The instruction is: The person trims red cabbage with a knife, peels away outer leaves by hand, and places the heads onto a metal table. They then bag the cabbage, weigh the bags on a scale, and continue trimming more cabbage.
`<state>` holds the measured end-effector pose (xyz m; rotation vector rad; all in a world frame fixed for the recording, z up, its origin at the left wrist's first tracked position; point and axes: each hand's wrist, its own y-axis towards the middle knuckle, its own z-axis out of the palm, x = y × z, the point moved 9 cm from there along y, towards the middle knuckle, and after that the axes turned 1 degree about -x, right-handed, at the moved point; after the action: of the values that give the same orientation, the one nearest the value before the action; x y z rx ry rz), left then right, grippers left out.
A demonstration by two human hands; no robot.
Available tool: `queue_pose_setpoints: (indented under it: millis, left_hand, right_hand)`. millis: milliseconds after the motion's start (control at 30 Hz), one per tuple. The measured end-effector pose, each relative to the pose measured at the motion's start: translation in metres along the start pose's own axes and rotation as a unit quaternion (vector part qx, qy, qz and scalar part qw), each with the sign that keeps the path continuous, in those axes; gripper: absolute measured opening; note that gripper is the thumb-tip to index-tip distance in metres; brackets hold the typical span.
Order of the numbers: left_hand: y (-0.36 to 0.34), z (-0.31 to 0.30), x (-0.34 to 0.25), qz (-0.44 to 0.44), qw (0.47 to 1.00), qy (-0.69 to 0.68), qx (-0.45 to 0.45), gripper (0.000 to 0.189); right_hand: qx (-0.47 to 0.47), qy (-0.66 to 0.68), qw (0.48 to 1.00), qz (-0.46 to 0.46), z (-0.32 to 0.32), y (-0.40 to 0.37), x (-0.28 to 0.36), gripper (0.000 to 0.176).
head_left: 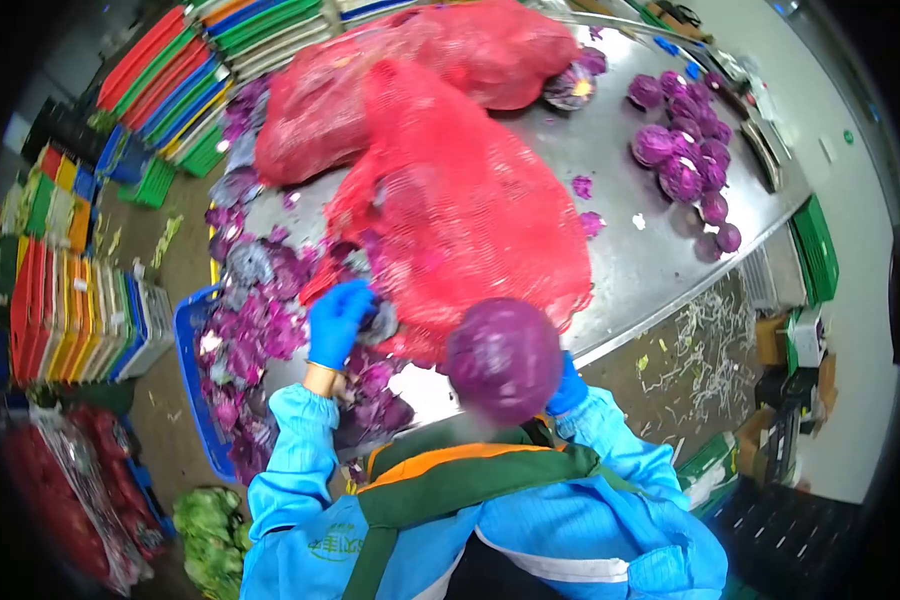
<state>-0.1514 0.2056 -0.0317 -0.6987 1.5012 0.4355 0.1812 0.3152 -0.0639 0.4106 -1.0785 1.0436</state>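
Note:
A large purple cabbage (505,360) is held up close to my chest by my right hand (568,388), whose blue glove shows at the cabbage's right side, mostly hidden behind it. My left hand (339,322), also in a blue glove, is closed at the left edge of the red mesh bag (470,200), beside dark outer leaves; what its fingers hold is too small to make out. Loose purple leaves (260,330) lie around and left of it, spilling over a blue crate (192,375).
A second red mesh bag (410,60) lies farther back on the metal table (620,270). Several trimmed cabbages (680,150) are piled at the right. Stacked coloured crates (170,80) stand at the left, with green leaves (210,540) low down.

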Motion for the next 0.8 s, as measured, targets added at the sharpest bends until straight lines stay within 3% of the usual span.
queue_pose_setpoints:
  millis: [33,67,133,167,200,267,300,433,533,633,667,700,733,767,800]
  left_hand:
    - [0.018,-0.002,-0.001,0.053,0.993,0.097,-0.048,0.025]
    - [0.035,0.001,-0.006,0.112,0.972,0.186,-0.09,0.029]
    - [0.059,0.039,-0.016,0.28,0.882,0.377,-0.019,0.043]
    - [0.073,0.063,-0.02,0.3,0.871,0.389,0.005,0.054]
    - [0.083,0.089,-0.034,0.388,0.778,0.494,0.021,0.047]
    - [0.144,0.086,0.02,0.394,0.755,0.524,-0.028,0.052]
    - [0.153,0.113,-0.017,0.351,0.801,0.481,0.058,0.042]
    - [0.228,0.12,0.008,0.251,0.849,0.454,0.101,0.047]
    - [0.264,0.098,0.039,0.175,0.893,0.4,0.108,0.052]
    - [0.269,0.052,0.078,0.079,0.957,0.266,0.087,0.057]
    - [0.262,0.036,0.09,0.048,0.975,0.205,0.07,0.059]
    - [0.25,0.024,0.097,0.025,0.987,0.15,0.051,0.061]
    - [0.231,0.004,0.101,0.017,0.988,0.151,0.018,0.061]
    - [0.21,-0.002,0.09,0.097,0.954,0.282,-0.022,0.064]
    - [0.187,-0.002,0.08,0.17,0.894,0.41,-0.055,0.068]
  right_hand:
    - [-0.086,-0.05,0.994,-0.049,-0.041,-0.009,0.008,0.061]
    - [-0.105,0.205,0.966,-0.114,-0.048,-0.005,0.049,0.055]
    - [-0.172,0.364,0.909,-0.111,-0.122,-0.011,0.069,0.047]
    - [-0.24,0.348,0.899,-0.117,-0.16,-0.009,0.087,0.043]
    - [-0.305,0.333,0.884,-0.12,-0.199,-0.007,0.108,0.039]
    - [-0.283,0.314,0.888,-0.181,-0.269,0.002,0.154,0.034]
    - [-0.331,0.297,0.877,-0.185,-0.294,0.006,0.183,0.029]
    - [-0.437,0.217,0.843,-0.225,-0.397,0.023,0.262,0.027]
    - [-0.499,0.186,0.809,-0.249,-0.468,0.046,0.306,0.033]
    - [-0.492,0.108,0.838,-0.211,-0.53,0.075,0.329,0.038]
    - [-0.495,0.07,0.849,-0.172,-0.54,0.082,0.336,0.032]
    - [-0.565,0.04,0.81,-0.156,-0.545,0.084,0.34,0.024]
    - [-0.57,-0.042,0.789,-0.224,-0.536,0.094,0.358,0.02]
    - [-0.576,-0.11,0.786,-0.197,-0.528,0.102,0.362,0.017]
    - [-0.578,-0.123,0.774,-0.228,-0.47,0.112,0.37,0.016]
